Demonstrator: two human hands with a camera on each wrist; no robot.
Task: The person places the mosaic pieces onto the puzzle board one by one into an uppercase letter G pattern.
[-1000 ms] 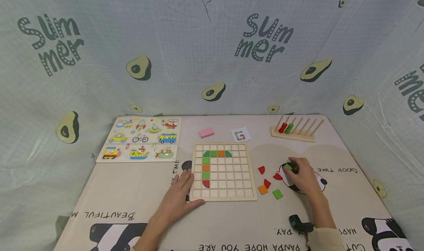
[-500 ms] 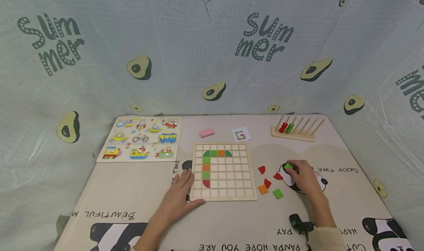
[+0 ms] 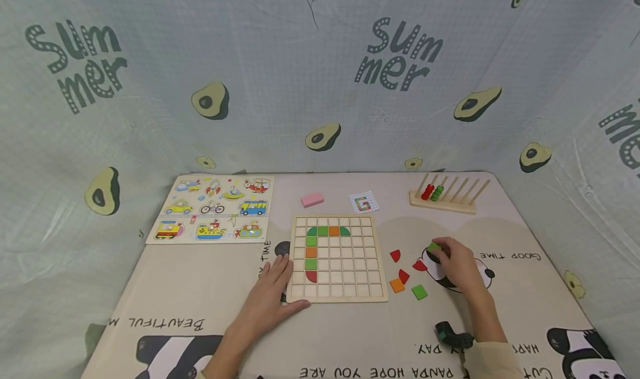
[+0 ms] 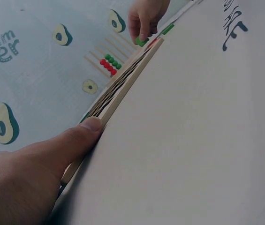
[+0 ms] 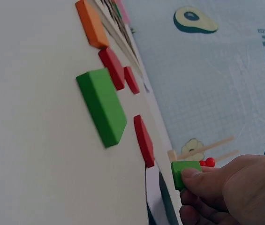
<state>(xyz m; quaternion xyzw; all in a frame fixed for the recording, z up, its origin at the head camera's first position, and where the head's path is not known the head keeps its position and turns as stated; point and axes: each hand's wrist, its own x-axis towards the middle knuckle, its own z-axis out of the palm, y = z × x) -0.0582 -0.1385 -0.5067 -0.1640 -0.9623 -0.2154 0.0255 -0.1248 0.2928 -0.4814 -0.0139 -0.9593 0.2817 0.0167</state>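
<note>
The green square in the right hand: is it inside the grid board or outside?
Outside. The right hand pinches the green square away from the grid board.

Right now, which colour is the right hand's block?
The block is green, clearest in the right wrist view.

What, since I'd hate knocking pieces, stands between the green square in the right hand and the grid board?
Loose red pieces lie low on the tabletop between: one near the grid board, another nearer the right hand. Nothing taller is visible there, so lifting the green square over them should probably do.
</note>
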